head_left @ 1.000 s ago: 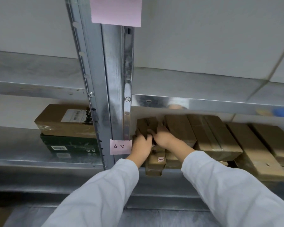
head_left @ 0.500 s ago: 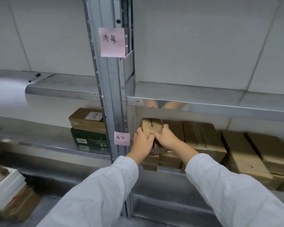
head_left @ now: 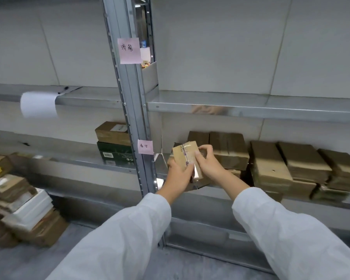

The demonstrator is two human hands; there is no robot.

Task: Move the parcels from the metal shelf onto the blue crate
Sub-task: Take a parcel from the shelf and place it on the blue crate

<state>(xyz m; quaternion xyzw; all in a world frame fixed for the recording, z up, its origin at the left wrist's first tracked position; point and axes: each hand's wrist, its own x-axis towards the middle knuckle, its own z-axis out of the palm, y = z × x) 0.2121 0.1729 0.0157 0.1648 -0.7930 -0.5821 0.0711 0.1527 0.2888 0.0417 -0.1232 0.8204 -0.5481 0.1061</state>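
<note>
Grey panelled wall behind a galvanised steel metal shelf [head_left: 291, 110]; head view only. Both hands work at the lower-right bay: left hand [head_left: 177, 175] curls round the near-left side of a small brown cardboard parcel w/ clear tape [head_left: 183, 156], right hand [head_left: 209, 165] grips its right edge. Parcel is at the shelf front, just above other brown cardboard parcels [head_left: 269, 164]. Blue crate not in view. Risks, imo: slick tape lets it slip, or pulling out drags the tilted box underneath [head_left: 199, 183] off the edge
</note>
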